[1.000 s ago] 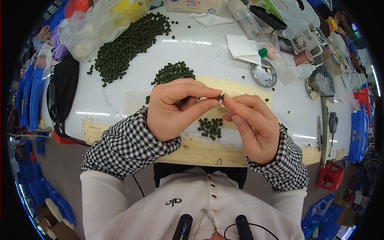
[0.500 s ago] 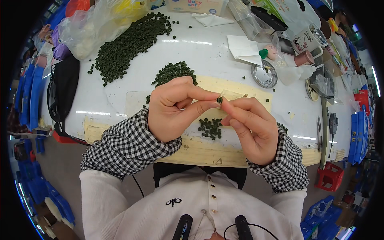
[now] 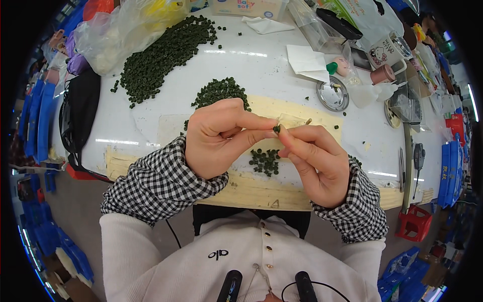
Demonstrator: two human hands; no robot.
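Observation:
A small dark green piece (image 3: 276,129) sits pinched between the fingertips of both hands, above the table. My left hand (image 3: 216,136) closes on it with thumb and forefinger. From the other side my right hand (image 3: 319,158) grips it, its remaining fingers curled inward. Just below the fingertips lies a small cluster of similar green pieces (image 3: 264,162). Behind my left hand is a mid-sized heap of green pieces (image 3: 220,91), partly hidden by the hand. What the piece is exactly is too small to make out.
A large pile of green pieces (image 3: 163,58) spreads at the far left, beside a clear plastic bag (image 3: 113,43). A round metal lid (image 3: 332,94), white paper (image 3: 307,61), a pink thread spool (image 3: 382,74) and a cup (image 3: 386,50) stand right. Tweezers (image 3: 402,168) lie near the right edge.
Both hands stay in nearly the same place. Only the fingertips and the piece between them have shifted very slightly.

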